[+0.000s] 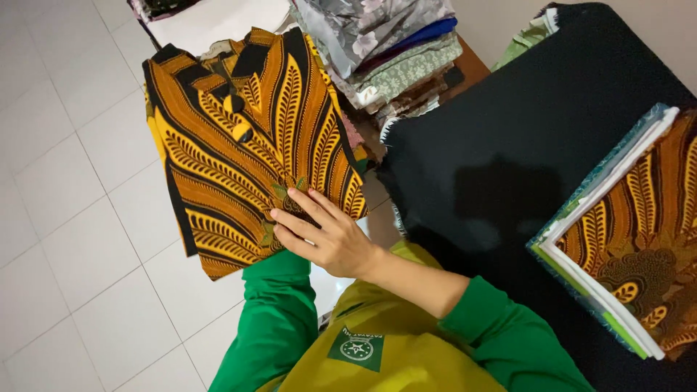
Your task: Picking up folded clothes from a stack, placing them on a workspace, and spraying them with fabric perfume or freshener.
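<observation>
A folded batik shirt (239, 138) in orange, black and yellow, with a leaf pattern, is held up over the floor on the left. My right hand (323, 234) lies on its lower right corner with the fingers spread flat against the cloth. My left arm, in a green sleeve (276, 319), runs up under the shirt. The left hand itself is hidden behind the shirt.
A table under a black cloth (501, 145) fills the right side. On its right edge lies a pile of folded batik shirts with white card inserts (624, 247). A stack of folded fabrics (392, 51) stands at the top. White floor tiles (72, 218) spread out on the left.
</observation>
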